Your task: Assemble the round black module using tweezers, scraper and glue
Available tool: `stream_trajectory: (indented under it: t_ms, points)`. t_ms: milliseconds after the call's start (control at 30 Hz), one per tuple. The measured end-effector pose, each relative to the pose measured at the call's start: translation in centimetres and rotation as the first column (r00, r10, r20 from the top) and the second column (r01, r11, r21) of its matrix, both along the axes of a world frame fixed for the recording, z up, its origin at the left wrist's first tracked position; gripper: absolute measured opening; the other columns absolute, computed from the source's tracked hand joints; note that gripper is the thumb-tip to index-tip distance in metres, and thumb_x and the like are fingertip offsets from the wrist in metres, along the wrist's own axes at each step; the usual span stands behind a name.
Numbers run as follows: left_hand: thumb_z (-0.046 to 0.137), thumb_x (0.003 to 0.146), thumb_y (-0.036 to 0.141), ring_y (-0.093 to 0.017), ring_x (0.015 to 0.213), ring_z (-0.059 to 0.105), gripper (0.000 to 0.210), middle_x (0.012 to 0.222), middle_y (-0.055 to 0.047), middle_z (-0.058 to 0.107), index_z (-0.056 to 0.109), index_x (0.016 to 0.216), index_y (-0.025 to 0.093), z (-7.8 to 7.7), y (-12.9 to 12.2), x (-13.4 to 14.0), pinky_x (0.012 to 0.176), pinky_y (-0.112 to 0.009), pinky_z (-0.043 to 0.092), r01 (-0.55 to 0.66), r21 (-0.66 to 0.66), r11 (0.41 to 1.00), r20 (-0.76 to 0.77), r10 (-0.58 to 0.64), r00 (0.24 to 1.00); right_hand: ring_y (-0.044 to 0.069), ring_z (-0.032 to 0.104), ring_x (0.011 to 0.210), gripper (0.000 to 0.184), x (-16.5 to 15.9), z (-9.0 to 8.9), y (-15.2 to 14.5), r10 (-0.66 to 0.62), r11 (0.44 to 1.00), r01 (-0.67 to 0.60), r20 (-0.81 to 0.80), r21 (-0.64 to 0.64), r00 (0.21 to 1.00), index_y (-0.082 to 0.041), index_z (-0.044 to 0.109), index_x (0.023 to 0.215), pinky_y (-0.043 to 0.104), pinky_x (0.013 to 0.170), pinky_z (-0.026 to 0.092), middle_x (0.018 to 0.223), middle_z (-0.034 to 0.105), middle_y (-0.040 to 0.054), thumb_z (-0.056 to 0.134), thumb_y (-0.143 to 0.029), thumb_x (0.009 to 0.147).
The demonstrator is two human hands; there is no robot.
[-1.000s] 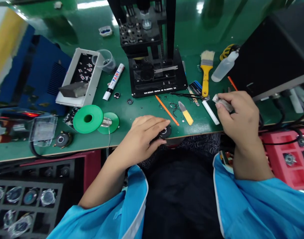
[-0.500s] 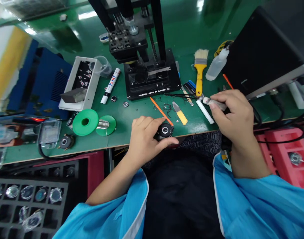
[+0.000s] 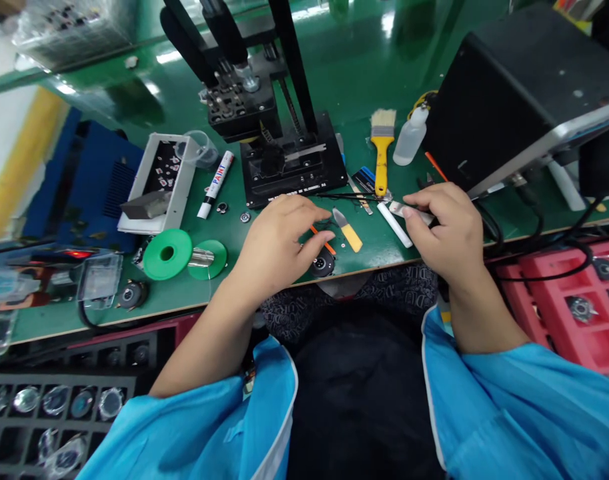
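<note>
My left hand (image 3: 284, 243) is over the front of the bench with thumb and fingers apart, holding nothing. Just beneath its thumb, at the bench edge, lies a round black watch body (image 3: 322, 264) with metal contacts in its middle. An orange stick (image 3: 326, 244) is partly covered by this hand, and a small knife with a yellow handle (image 3: 348, 231) lies to its right. My right hand (image 3: 447, 230) pinches a flat pale grey piece (image 3: 397, 209), whose kind I cannot make out, low over the bench beside a white stick (image 3: 394, 225).
A black press (image 3: 294, 180) stands behind the hands. Around it are a yellow brush (image 3: 382, 150), a squeeze bottle (image 3: 411, 137), a paint marker (image 3: 215, 185), a solder spool (image 3: 167, 255) and a white box (image 3: 179, 200). A large black device (image 3: 514, 100) fills the right.
My left hand has let go of the watch body, which now rests on the bench edge, and has risen up and left. My right hand keeps its pinch on the grey piece.
</note>
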State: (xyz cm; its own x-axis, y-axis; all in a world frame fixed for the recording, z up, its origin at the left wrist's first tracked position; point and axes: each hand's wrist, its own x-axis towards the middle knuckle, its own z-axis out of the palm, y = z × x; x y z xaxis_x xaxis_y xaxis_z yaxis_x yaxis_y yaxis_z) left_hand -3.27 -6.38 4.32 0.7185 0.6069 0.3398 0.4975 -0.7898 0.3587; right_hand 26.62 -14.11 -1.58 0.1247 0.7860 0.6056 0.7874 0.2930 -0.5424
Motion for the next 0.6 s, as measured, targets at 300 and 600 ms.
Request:
stream_trajectory:
  t_ms: [300,600]
  points:
    - [0.052,0.116,0.02,-0.034,0.115,0.07,0.033,0.119,-0.016,0.077,0.079,0.134,0.012,0.1,0.0,9.2,0.091,-0.046,0.054,0.357,0.096,0.929,-0.354,-0.303,0.885,0.032,0.079,0.098,0.012,0.2,-0.1,0.1,0.007,0.999,-0.005,-0.031,0.048,1.0,-0.028,0.08,0.105,0.053,0.09,0.066,0.102,0.082,0.0082,0.07,-0.025,0.099]
    - [0.046,0.119,0.022,-0.031,0.112,0.068,0.031,0.12,-0.014,0.076,0.076,0.116,0.015,-0.3,1.1,10.6,0.094,-0.046,0.053,0.415,0.109,0.903,-0.27,-0.375,0.887,0.029,0.08,0.096,0.014,-0.1,0.2,-2.2,-0.101,0.97,0.136,-0.18,0.199,0.978,-0.029,0.08,0.107,0.05,0.086,0.065,0.102,0.083,0.0059,0.068,-0.025,0.101]
